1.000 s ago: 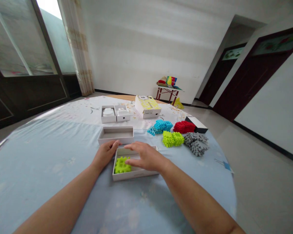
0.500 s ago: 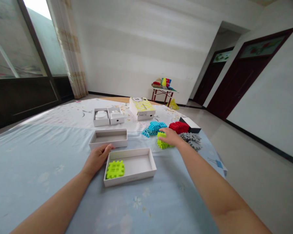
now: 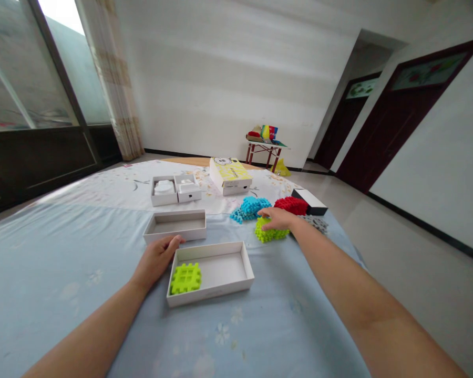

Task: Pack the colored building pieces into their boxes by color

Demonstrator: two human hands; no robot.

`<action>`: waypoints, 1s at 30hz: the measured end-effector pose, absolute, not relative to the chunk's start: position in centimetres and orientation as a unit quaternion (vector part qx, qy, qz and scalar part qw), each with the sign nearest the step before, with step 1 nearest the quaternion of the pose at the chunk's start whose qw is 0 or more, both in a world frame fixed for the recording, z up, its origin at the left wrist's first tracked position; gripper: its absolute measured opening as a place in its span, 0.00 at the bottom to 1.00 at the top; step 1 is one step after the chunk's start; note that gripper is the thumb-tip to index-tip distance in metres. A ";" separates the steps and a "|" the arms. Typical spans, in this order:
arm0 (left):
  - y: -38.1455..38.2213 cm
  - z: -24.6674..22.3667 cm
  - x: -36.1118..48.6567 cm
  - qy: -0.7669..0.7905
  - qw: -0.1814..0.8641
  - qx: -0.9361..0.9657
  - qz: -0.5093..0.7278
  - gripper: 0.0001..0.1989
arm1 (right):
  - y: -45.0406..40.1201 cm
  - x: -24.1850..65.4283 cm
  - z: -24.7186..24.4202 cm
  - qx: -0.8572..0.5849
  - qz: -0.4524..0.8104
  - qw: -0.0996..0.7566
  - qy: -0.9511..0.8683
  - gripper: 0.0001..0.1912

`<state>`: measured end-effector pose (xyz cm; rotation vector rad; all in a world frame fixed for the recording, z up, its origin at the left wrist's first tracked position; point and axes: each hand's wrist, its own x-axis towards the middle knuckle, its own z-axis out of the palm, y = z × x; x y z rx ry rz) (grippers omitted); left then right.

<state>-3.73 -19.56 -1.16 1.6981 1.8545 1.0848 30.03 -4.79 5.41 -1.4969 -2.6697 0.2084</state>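
The left hand rests between the empty white box and the front white box, its fingers curled close together. In this front box, at its left end, lies the green waffle block. The right hand is over the green block pile, its thumb and fingers a little apart; whether they grip a block, I cannot tell.

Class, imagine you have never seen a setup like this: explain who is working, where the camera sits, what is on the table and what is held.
No robot here: a person works with bare hands, and every picture comes from one camera on their head, looking forward and down. The left hand rests beside the near white box, which contains a green square piece. The right hand is at the green pile; whether it grips anything is unclear. Nearby lie blue, red and grey pieces.
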 end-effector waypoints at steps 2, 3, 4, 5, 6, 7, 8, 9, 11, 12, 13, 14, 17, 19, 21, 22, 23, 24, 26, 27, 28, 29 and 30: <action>-19.5 -1.2 -3.7 0.662 0.198 0.608 0.390 0.23 | -4.8 30.2 5.8 -0.467 0.093 0.008 -0.879 0.33; -19.5 -1.2 -3.7 0.663 0.198 0.607 0.390 0.23 | -4.7 30.2 5.9 -0.460 0.098 -0.005 -0.883 0.36; -19.5 -1.2 -3.7 0.665 0.199 0.606 0.389 0.23 | -4.7 30.1 6.0 -0.459 0.096 -0.016 -0.883 0.38; -19.5 -1.2 -3.7 0.665 0.200 0.605 0.389 0.23 | -4.7 30.0 6.0 -0.460 0.091 -0.030 -0.883 0.40; -19.5 -1.2 -3.7 0.665 0.201 0.605 0.389 0.23 | -4.7 29.8 6.0 -0.462 0.084 -0.046 -0.882 0.42; -19.5 -1.2 -3.7 0.665 0.199 0.606 0.389 0.23 | -4.7 29.6 5.9 -0.465 0.075 -0.061 -0.880 0.43; -19.5 -1.1 -3.7 0.664 0.198 0.607 0.389 0.23 | -4.6 29.4 5.8 -0.468 0.066 -0.075 -0.878 0.44; -19.5 -1.1 -3.7 0.663 0.196 0.609 0.389 0.23 | -4.6 29.2 5.6 -0.470 0.060 -0.085 -0.876 0.44; -19.5 -1.2 -3.7 0.662 0.195 0.610 0.389 0.23 | -4.6 28.9 5.3 -0.474 0.049 -0.092 -0.874 0.43; -19.4 -1.2 -3.7 0.661 0.196 0.610 0.390 0.23 | -4.6 28.8 5.1 -0.474 0.046 -0.093 -0.874 0.42; -19.4 -1.3 -3.8 0.661 0.197 0.610 0.390 0.23 | -4.6 28.8 4.9 -0.473 0.041 -0.092 -0.875 0.42; -19.4 -1.4 -3.8 0.660 0.198 0.611 0.391 0.24 | -4.6 28.8 4.8 -0.470 0.034 -0.091 -0.877 0.41; -19.4 -1.4 -3.8 0.657 0.197 0.612 0.393 0.24 | -4.6 28.9 4.5 -0.468 0.012 -0.074 -0.881 0.39; -19.5 -1.3 -3.7 0.657 0.198 0.613 0.391 0.24 | -4.7 29.0 4.8 -0.474 0.004 -0.052 -0.879 0.37; -19.5 -1.1 -3.6 0.659 0.199 0.613 0.387 0.24 | -5.2 28.9 5.4 -0.476 0.003 -0.029 -0.879 0.36; -19.5 -1.0 -3.6 0.660 0.197 0.614 0.386 0.24 | -5.7 28.6 5.9 -0.473 0.004 -0.013 -0.881 0.35; -19.6 -0.9 -3.6 0.660 0.196 0.614 0.385 0.24 | -6.4 28.3 6.5 -0.464 0.009 0.007 -0.886 0.35; -19.6 -0.9 -3.5 0.659 0.193 0.616 0.386 0.24 | -7.2 27.8 7.1 -0.450 0.018 0.031 -0.893 0.35; -19.6 -1.0 -3.5 0.655 0.192 0.618 0.391 0.24 | -9.4 26.3 8.3 -0.397 0.054 0.088 -0.912 0.35; -19.6 -1.1 -3.5 0.653 0.193 0.617 0.395 0.24 | -10.6 25.4 8.8 -0.360 0.074 0.109 -0.923 0.35; -19.6 -1.2 -3.5 0.650 0.196 0.617 0.398 0.24 | -11.8 24.4 9.1 -0.329 0.090 0.124 -0.932 0.36; -19.6 -1.3 -3.5 0.649 0.199 0.615 0.401 0.24 | -13.0 23.4 9.3 -0.299 0.106 0.127 -0.940 0.36; -19.5 -1.4 -3.5 0.649 0.201 0.614 0.402 0.24 | -14.1 22.5 9.3 -0.272 0.121 0.120 -0.947 0.36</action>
